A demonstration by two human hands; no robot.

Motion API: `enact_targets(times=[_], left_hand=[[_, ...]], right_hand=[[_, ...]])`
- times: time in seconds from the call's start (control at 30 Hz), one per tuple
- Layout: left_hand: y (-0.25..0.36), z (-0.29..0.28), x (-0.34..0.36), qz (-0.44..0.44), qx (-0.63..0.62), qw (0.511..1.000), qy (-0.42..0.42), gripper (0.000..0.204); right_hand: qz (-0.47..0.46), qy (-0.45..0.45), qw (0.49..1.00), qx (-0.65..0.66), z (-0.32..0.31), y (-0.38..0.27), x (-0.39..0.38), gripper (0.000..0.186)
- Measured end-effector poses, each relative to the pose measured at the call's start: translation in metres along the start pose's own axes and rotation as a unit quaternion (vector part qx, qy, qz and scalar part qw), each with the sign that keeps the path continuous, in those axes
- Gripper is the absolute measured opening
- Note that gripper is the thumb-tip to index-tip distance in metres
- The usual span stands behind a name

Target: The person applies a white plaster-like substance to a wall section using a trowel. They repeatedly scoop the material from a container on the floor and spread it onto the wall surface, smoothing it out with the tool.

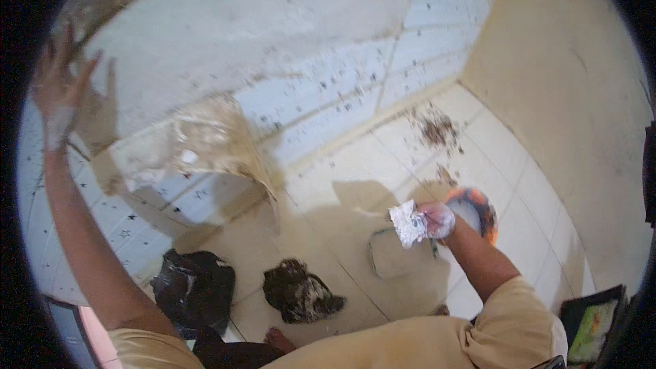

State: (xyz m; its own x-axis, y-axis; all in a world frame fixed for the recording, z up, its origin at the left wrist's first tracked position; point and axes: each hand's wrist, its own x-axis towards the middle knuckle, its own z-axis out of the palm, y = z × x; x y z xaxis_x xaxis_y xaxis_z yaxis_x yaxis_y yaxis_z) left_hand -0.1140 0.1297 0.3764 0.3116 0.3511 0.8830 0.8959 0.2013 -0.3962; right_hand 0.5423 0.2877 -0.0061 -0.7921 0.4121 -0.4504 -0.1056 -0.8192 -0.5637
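– Where's the crumpled white piece (408, 224) seen?
– Gripped by the right hand (439, 221), right of centre!
– And the left hand (59, 92)?
– Spread wide by the wall (273, 14), upper left!

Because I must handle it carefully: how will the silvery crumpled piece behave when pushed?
The silvery crumpled piece probably bends easily, given its creases. It seems light, held out by the right hand. Its ragged outline suggests little rolling.
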Motion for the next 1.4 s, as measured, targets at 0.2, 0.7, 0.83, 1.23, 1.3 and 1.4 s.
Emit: enact_targets(times=[0.2, 0.7, 0.83, 1.23, 1.3, 1.4], left_hand=[[0.08, -0.008, 0.033, -0.148, 0.283, 0.941, -0.11, 0.076], [0.059, -0.005, 0.019, -0.071, 0.08, 0.993, 0.058, 0.076], [0.057, -0.001, 0.018, -0.057, 0.068, 0.994, 0.069, 0.079], [0.058, 0.004, 0.012, -0.065, 0.097, 0.991, 0.059, 0.089], [0.06, 0.006, 0.012, -0.052, 0.081, 0.993, 0.067, 0.091], [0.059, -0.003, 0.017, -0.044, 0.069, 0.994, 0.067, 0.092]], right_hand=[[-0.265, -0.022, 0.962, 0.053, 0.109, -0.078, 0.002, 0.045], [-0.759, 0.218, 0.584, -0.189, 0.323, -0.191, 0.121, 0.053], [-0.745, 0.449, 0.267, -0.415, 0.356, -0.186, 0.192, 0.062], [-0.648, 0.357, 0.35, -0.574, 0.47, -0.091, 0.212, 0.056], [-0.711, 0.312, 0.342, -0.529, 0.468, -0.087, 0.208, 0.051], [-0.845, 0.205, 0.392, -0.3, 0.443, -0.101, 0.196, 0.033]])
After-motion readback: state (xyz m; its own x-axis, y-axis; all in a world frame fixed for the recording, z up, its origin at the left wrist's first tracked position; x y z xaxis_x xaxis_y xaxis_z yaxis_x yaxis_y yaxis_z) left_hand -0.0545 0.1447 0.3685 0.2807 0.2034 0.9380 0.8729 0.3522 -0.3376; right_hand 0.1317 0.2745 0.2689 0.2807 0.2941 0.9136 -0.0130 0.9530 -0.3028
